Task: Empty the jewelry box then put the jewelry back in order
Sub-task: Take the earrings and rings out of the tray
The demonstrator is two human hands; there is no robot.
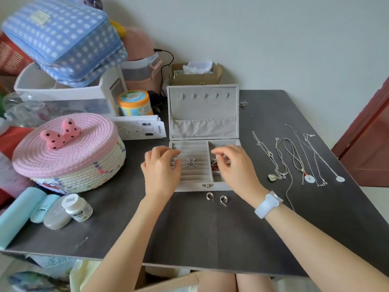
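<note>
Head view: the open jewelry box (pixel 202 184) sits on the dark table (pixel 189 228). The right hand (pixel 233 167) hovers over its right compartment, fingers curled toward a pinch; whether they hold anything I cannot tell. The left hand (pixel 161 168), fingers loosely bent, rests at the box's left edge, nearer the rings (pixel 192 162) in the slotted rows

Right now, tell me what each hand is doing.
Left hand: open, fingers relaxed over the jewelry box ring rolls, holding nothing.
Right hand: fingers curled over the right compartment; cannot tell whether it pinches anything.
</note>
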